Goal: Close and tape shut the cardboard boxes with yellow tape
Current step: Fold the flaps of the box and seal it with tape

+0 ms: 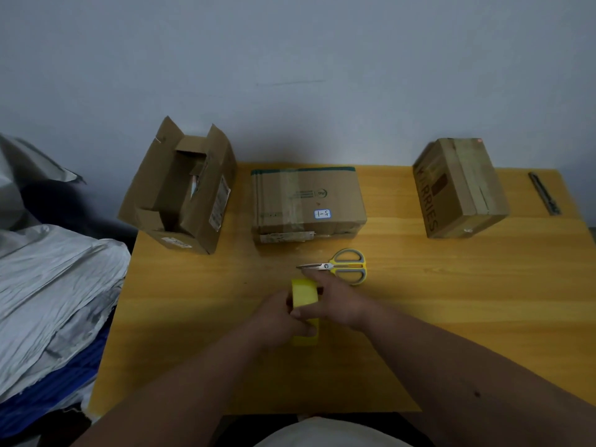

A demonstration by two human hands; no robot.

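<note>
Holding the yellow tape roll point(304, 309) in both hands over the near middle of the table point(483, 285), clear of every box. Our left hand point(277, 321) has its fingers curled round the roll's lower half; our right hand point(338, 301) is on its far side with fingers extended past the rim. We read that as hunting for the free end, though we can't tell whether any tape is lifted.

Box status as we judge it:
- left box point(180, 191): flaps standing up, contents showing, sits on the table's far left corner, partly overhanging the edge. Needs closing.
- middle box point(308, 204): flaps down, clear tape only, no yellow on it.
- right box point(461, 188): shut, on its side, old tape, no yellow.

Scissors point(342, 266) lie just beyond the roll, blades pointing left.

Risks from here:
- tape end tears or splits narrow if we pick it at an angle.
- a long pulled strip folds back and sticks to itself.
- pressing flaps on the left box could tip it off the corner; slide it inboard first.
- reaching past the scissors blades with a sticky strip could snag it.
</note>
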